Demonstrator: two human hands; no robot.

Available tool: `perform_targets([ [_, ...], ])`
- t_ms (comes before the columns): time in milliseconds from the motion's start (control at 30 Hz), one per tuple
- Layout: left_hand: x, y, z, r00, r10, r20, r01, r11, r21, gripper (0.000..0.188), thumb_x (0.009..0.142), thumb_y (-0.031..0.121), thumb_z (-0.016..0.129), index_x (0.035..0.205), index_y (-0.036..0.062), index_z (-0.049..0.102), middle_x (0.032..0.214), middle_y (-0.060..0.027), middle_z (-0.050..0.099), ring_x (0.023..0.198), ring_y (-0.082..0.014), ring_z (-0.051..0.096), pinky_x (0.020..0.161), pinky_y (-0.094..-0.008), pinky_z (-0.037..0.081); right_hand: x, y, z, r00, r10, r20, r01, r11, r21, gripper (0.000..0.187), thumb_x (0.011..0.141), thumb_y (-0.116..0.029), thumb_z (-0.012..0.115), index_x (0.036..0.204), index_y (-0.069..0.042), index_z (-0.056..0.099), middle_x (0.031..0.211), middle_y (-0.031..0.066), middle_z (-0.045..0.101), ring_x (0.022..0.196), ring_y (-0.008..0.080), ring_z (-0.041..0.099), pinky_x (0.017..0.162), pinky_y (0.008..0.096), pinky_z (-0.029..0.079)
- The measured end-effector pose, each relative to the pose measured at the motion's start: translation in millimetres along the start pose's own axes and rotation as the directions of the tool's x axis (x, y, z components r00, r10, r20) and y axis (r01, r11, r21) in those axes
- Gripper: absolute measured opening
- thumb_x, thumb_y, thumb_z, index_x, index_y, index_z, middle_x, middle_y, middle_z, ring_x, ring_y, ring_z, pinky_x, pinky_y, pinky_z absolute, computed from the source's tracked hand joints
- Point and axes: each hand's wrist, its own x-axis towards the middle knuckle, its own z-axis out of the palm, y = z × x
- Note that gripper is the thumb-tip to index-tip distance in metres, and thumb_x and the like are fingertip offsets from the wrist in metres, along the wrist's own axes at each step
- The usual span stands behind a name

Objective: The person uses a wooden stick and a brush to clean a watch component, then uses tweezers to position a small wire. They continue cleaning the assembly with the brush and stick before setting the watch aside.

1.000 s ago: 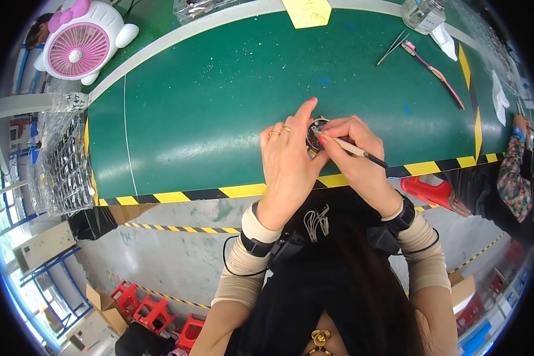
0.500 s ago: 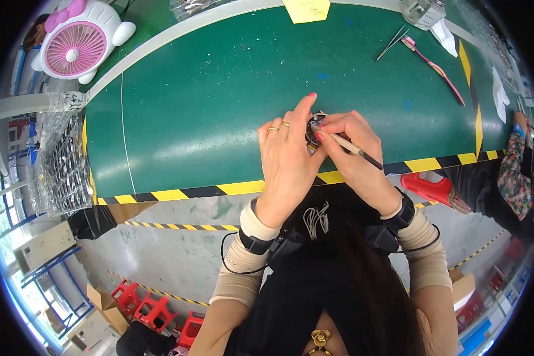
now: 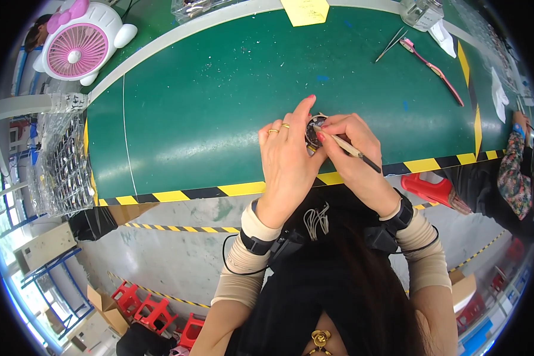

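Note:
My left hand [image 3: 288,151] is closed on a small round dark watch-like part [image 3: 310,135] with a metal rim, its index finger stretched out past it. In my right hand [image 3: 355,151] a slim pale stick-shaped tool with a dark end [image 3: 351,147] is pinched like a pen. The tool's tip meets or lies just over the face of the round part; fingertips hide the exact contact. Both hands are near the front edge of the green table mat [image 3: 202,124].
Tweezers [image 3: 391,44] and a pink toothbrush [image 3: 433,70] lie at the far right, by a glass jar [image 3: 421,13]. A yellow note [image 3: 305,10] is at the back. A pink-and-white fan [image 3: 76,50] and bagged parts [image 3: 65,163] stand left. Another person's arm [image 3: 513,169] shows right.
The fingers of my right hand and the tool have shifted very slightly on the round part. My left hand keeps its hold.

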Motion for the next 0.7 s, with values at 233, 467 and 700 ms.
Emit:
perform_targets([
  [233, -0.8, 1.4, 0.0, 0.997, -0.049, 0.052, 0.048, 0.999, 0.009, 0.069, 0.073, 0.002, 0.075, 0.137, 0.0091, 0.048, 0.105, -0.0102, 0.068, 0.103, -0.0238, 0.062, 0.095, -0.0382, 0.036, 2.1, 1.5, -4.7, 0.994, -0.081, 0.067, 0.087, 0.992, -0.089, 0.013, 0.081, 0.002, 0.068, 0.093, -0.001, 0.063, 0.092, 0.0099, 0.065, 0.082, 0.0267, 0.059, 0.070, 0.0350, 0.046],
  [467, 0.3, -0.4, 3.7, 1.000, 0.006, -0.031, -0.005, 0.998, 0.058, 0.071, 0.071, 0.003, 0.075, 0.137, 0.0087, 0.048, 0.093, -0.0071, 0.062, 0.087, -0.0244, 0.059, 0.087, -0.0386, 0.038, 2.2, -2.9, 1.4, 0.992, -0.123, 0.003, 0.122, 0.979, -0.164, 0.011, 0.082, 0.003, 0.066, 0.091, -0.001, 0.060, 0.092, 0.0115, 0.063, 0.080, 0.0304, 0.057, 0.070, 0.0368, 0.046],
  [700, 0.6, 1.2, 5.2, 0.998, 0.025, -0.054, -0.022, 0.998, 0.051, 0.070, 0.072, 0.003, 0.075, 0.136, 0.0085, 0.048, 0.091, -0.0068, 0.061, 0.085, -0.0243, 0.059, 0.086, -0.0380, 0.038, -3.1, -2.1, 2.4, 0.993, -0.104, -0.049, 0.095, 0.981, -0.170, 0.013, 0.083, 0.003, 0.065, 0.093, 0.000, 0.058, 0.092, 0.0125, 0.063, 0.081, 0.0309, 0.058, 0.070, 0.0383, 0.047],
])
